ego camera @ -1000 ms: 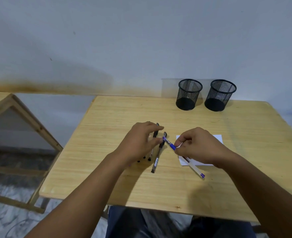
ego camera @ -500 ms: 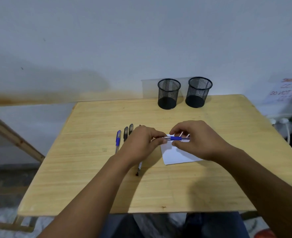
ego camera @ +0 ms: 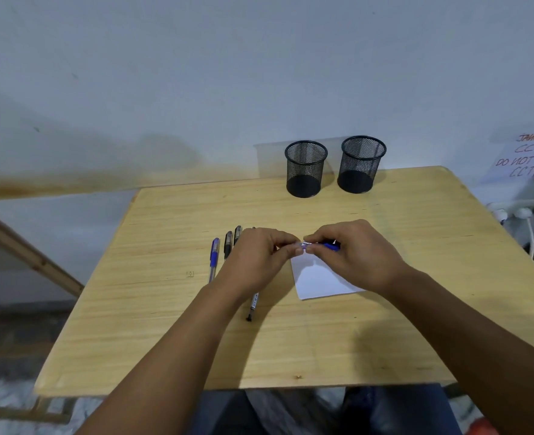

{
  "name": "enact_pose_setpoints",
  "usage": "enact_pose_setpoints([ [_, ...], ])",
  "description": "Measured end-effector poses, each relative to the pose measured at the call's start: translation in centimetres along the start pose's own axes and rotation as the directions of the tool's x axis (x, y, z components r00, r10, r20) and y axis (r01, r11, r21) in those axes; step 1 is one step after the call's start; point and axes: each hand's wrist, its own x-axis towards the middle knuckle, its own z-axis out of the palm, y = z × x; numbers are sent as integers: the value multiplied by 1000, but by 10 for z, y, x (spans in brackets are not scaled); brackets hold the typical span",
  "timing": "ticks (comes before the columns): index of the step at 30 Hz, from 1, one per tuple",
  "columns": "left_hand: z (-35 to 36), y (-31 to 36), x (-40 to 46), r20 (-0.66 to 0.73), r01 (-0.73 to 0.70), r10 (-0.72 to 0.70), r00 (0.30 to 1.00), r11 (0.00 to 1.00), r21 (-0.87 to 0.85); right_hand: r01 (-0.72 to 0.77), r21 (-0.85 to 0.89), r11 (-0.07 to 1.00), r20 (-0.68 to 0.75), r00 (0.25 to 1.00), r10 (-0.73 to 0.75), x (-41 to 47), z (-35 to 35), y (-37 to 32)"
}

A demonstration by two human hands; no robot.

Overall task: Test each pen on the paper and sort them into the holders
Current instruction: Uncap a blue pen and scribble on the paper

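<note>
Hands meet above the white paper sheet [ego camera: 322, 277], the right hand [ego camera: 358, 251] gripping the blue-capped ballpoint pen [ego camera: 330, 245] lying crosswise, the left hand [ego camera: 261, 257] pinching its near end, two black mesh holders [ego camera: 305, 169] well beyond.

Plain office-like room: wooden table [ego camera: 290, 356] against bare white wall [ego camera: 259, 73], two mesh holders [ego camera: 305, 167], handwritten CCTV notice [ego camera: 526, 158], power strip [ego camera: 510, 211].
</note>
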Motion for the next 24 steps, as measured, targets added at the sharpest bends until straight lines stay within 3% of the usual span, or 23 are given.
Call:
enact_pose_setpoints([
  [4, 1, 0, 4, -95, 112, -101, 990, 987, 114, -176, 154, 972, -21, 983, 181, 3, 2, 12],
  [7, 5, -2, 1, -144, 170, -148, 978, 973, 153, -343, 502, 794, 28, 924, 382, -1, 3, 18],
  [10, 12, -8, -3, -139, 217, -185, 973, 937, 273, -342, 682, 646, 26, 894, 447, -4, 8, 17],
  [13, 15, -12, -5, -197, 214, -131, 972, 840, 498, -312, 729, 609, -19, 881, 473, -6, 18, 14],
  [16, 18, -17, -6, -190, 152, -27, 981, 716, 682, -286, 670, 685, -91, 884, 458, -5, 29, 15],
  [24, 15, -42, -5, -203, 178, -47, 978, 695, 697, -294, 533, 793, -78, 917, 392, -9, 43, 24],
])
